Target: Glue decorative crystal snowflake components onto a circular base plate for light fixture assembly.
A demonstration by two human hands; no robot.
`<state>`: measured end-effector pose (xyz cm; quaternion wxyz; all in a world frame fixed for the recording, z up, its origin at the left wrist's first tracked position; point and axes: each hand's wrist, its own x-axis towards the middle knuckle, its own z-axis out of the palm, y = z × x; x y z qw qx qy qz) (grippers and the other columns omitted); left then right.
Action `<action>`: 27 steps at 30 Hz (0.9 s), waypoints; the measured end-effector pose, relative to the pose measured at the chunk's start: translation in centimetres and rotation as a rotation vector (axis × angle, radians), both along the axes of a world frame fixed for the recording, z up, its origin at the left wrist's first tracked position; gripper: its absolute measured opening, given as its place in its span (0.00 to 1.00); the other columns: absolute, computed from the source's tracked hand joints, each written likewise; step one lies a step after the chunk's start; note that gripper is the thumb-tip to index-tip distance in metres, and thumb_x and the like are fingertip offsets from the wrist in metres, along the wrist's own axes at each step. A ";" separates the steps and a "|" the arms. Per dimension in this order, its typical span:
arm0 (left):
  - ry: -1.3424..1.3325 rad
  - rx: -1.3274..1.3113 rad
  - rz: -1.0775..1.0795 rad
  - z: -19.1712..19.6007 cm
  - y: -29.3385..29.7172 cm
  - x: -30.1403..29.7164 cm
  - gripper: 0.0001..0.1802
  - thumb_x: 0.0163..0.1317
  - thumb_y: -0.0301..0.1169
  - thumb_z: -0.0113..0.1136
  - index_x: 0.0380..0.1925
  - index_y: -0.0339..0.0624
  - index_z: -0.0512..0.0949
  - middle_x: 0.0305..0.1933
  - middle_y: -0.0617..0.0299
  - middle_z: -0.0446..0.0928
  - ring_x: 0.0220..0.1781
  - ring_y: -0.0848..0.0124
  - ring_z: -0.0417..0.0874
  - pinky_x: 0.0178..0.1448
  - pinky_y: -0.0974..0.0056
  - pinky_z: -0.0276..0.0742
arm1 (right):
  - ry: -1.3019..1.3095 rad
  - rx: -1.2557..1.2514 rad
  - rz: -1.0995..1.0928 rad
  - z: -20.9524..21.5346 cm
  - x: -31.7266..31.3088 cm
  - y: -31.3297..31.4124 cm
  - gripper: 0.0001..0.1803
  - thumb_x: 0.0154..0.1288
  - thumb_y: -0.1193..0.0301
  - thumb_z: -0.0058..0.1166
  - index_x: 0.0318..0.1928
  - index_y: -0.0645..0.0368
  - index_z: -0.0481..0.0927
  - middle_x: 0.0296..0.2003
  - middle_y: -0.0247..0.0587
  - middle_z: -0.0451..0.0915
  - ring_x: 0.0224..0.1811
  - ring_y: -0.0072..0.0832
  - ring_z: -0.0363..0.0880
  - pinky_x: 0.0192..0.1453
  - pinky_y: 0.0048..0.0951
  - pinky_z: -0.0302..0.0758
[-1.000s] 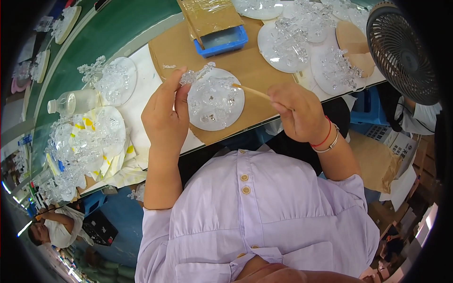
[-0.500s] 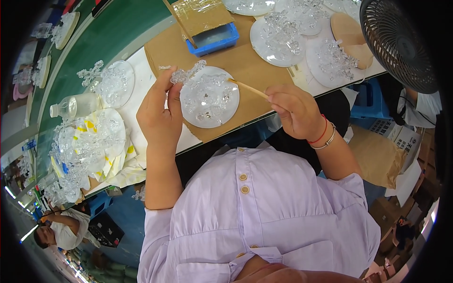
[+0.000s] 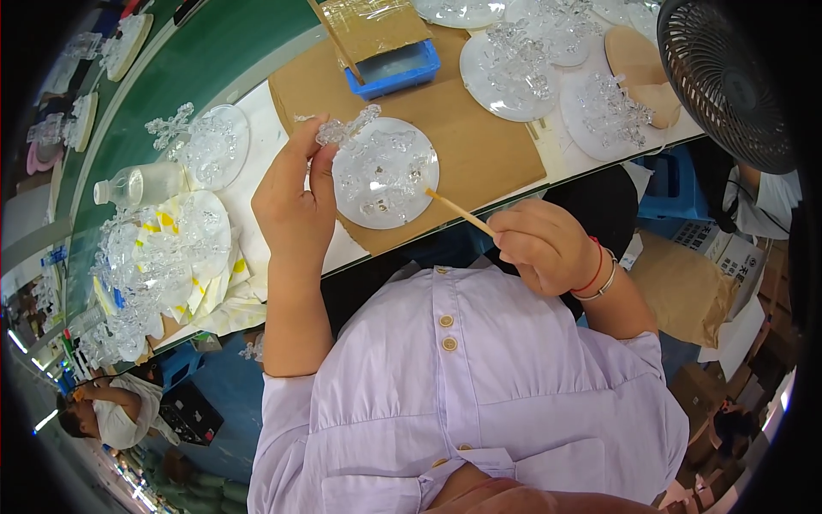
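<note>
Bare cardboard mat (image 3: 479, 141) right of the clear plate (image 3: 385, 171) is your widest open lane, running from the tabletop (image 3: 257, 128) near edge up toward the blue tray (image 3: 396, 68). Your left hand (image 3: 295, 214) and its crystal piece (image 3: 347, 130) block the plate's left side; your right hand (image 3: 548, 248) with the thin stick (image 3: 458, 212) sits off the near edge. The far right corner is packed with glass plates (image 3: 514, 64) and a black fan (image 3: 728, 81). The left end is crowded: plastic bottle (image 3: 141, 184), heaped clear ornaments (image 3: 158, 257).
</note>
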<state>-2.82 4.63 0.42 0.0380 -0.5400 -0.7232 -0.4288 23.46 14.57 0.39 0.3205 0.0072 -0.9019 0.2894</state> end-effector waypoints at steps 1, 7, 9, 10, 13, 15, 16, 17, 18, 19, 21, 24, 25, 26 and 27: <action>0.008 -0.003 0.004 -0.1 0.0 0.0 0.17 0.57 0.20 0.65 0.47 0.42 0.81 0.37 0.54 0.84 0.34 0.65 0.86 0.38 0.67 0.79 | -0.020 -0.018 0.010 0.1 0.0 0.0 0.16 0.51 0.86 0.53 0.41 0.63 0.71 0.37 0.50 0.79 0.27 0.39 0.76 0.30 0.33 0.74; 0.003 -0.001 -0.004 -0.2 0.0 -0.1 0.17 0.57 0.20 0.65 0.47 0.44 0.81 0.36 0.55 0.84 0.34 0.65 0.86 0.38 0.66 0.79 | 0.003 -0.047 -0.086 -0.1 -0.2 1.0 0.11 0.58 0.84 0.52 0.42 0.63 0.70 0.35 0.51 0.79 0.28 0.41 0.77 0.32 0.34 0.76; 0.003 0.000 -0.006 -0.2 0.1 0.0 0.17 0.57 0.20 0.65 0.47 0.44 0.81 0.36 0.55 0.84 0.34 0.65 0.86 0.37 0.66 0.79 | -0.011 -0.043 -0.124 -0.1 -0.3 1.1 0.10 0.60 0.84 0.50 0.42 0.62 0.70 0.35 0.51 0.79 0.28 0.41 0.77 0.32 0.34 0.76; 0.002 0.000 -0.009 -0.2 0.1 0.0 0.17 0.57 0.20 0.65 0.47 0.44 0.81 0.36 0.55 0.84 0.34 0.65 0.86 0.37 0.66 0.79 | -0.003 -0.022 -0.119 -0.1 -0.4 1.0 0.12 0.58 0.84 0.51 0.42 0.62 0.70 0.34 0.51 0.79 0.28 0.41 0.77 0.32 0.34 0.76; 0.006 -0.002 -0.002 -0.2 0.0 -0.1 0.17 0.56 0.20 0.66 0.47 0.44 0.81 0.36 0.55 0.84 0.34 0.66 0.86 0.37 0.67 0.79 | -0.005 -0.018 -0.057 0.3 -0.3 0.5 0.14 0.55 0.85 0.53 0.42 0.63 0.71 0.35 0.51 0.79 0.27 0.40 0.77 0.31 0.34 0.75; 0.007 0.000 -0.004 -0.1 0.1 -0.1 0.17 0.56 0.20 0.66 0.47 0.44 0.81 0.36 0.55 0.84 0.34 0.66 0.86 0.37 0.67 0.79 | -0.016 -0.036 -0.004 0.3 -0.2 0.0 0.14 0.53 0.85 0.55 0.41 0.63 0.71 0.35 0.52 0.79 0.27 0.40 0.77 0.31 0.34 0.75; 0.008 0.003 -0.009 -0.1 0.1 -0.1 0.17 0.56 0.20 0.66 0.47 0.44 0.81 0.36 0.55 0.84 0.34 0.66 0.86 0.37 0.67 0.79 | -0.007 -0.032 0.000 0.1 -0.3 -0.4 0.15 0.51 0.85 0.56 0.41 0.64 0.72 0.35 0.52 0.79 0.27 0.40 0.77 0.31 0.34 0.75; 0.007 0.003 -0.011 -0.2 0.1 -0.1 0.17 0.56 0.20 0.66 0.47 0.44 0.81 0.36 0.55 0.84 0.34 0.66 0.86 0.37 0.67 0.79 | 0.002 -0.027 0.004 -0.1 -0.4 -0.7 0.16 0.49 0.85 0.57 0.41 0.64 0.72 0.36 0.52 0.79 0.27 0.40 0.77 0.31 0.34 0.75; 0.007 0.004 -0.008 -0.2 0.1 -0.1 0.18 0.56 0.20 0.66 0.47 0.44 0.81 0.36 0.55 0.84 0.34 0.66 0.86 0.37 0.67 0.79 | 0.002 -0.027 0.004 -0.1 -0.6 -0.8 0.16 0.49 0.85 0.57 0.41 0.64 0.72 0.36 0.52 0.79 0.27 0.40 0.77 0.31 0.34 0.75; 0.008 0.004 -0.004 -0.1 0.0 -0.1 0.18 0.56 0.19 0.66 0.47 0.44 0.81 0.36 0.55 0.84 0.34 0.66 0.86 0.37 0.67 0.79 | 0.001 -0.026 0.009 -0.2 -0.8 -0.9 0.16 0.49 0.85 0.57 0.40 0.64 0.73 0.36 0.52 0.79 0.28 0.40 0.77 0.31 0.35 0.75; 0.008 -0.001 -0.009 -0.1 -0.1 -0.1 0.18 0.56 0.19 0.66 0.47 0.43 0.81 0.36 0.55 0.84 0.34 0.66 0.86 0.37 0.67 0.79 | 0.001 -0.024 0.013 -0.3 -1.3 -1.0 0.16 0.49 0.85 0.57 0.40 0.64 0.73 0.37 0.52 0.79 0.28 0.40 0.78 0.31 0.35 0.75; -0.010 -0.013 -0.007 0.3 -0.4 0.1 0.18 0.56 0.19 0.65 0.48 0.42 0.80 0.37 0.54 0.84 0.34 0.67 0.86 0.37 0.67 0.80 | 0.034 -0.010 -0.047 -0.5 -1.8 -1.0 0.16 0.49 0.85 0.57 0.41 0.64 0.73 0.38 0.52 0.79 0.30 0.41 0.79 0.31 0.34 0.75; -0.030 -0.021 0.000 0.5 -0.6 0.3 0.17 0.57 0.19 0.65 0.48 0.41 0.80 0.37 0.54 0.84 0.34 0.67 0.86 0.37 0.68 0.80 | 0.022 -0.017 -0.051 -0.4 -1.8 -1.0 0.14 0.52 0.84 0.56 0.41 0.64 0.73 0.38 0.52 0.79 0.30 0.41 0.79 0.32 0.34 0.76; -0.026 -0.023 0.000 0.7 -0.8 0.5 0.17 0.57 0.19 0.65 0.48 0.41 0.80 0.37 0.54 0.84 0.34 0.67 0.86 0.37 0.68 0.80 | 0.011 -0.024 -0.054 -0.4 -1.9 -1.0 0.12 0.55 0.84 0.56 0.41 0.63 0.73 0.38 0.52 0.80 0.31 0.41 0.80 0.32 0.33 0.76; -0.068 -0.020 -0.006 0.8 -1.1 0.7 0.17 0.57 0.19 0.64 0.48 0.40 0.79 0.37 0.54 0.83 0.33 0.68 0.86 0.37 0.68 0.81 | 0.013 -0.026 -0.058 -0.6 -1.8 -0.9 0.12 0.55 0.84 0.56 0.41 0.63 0.73 0.38 0.52 0.80 0.31 0.41 0.80 0.32 0.33 0.76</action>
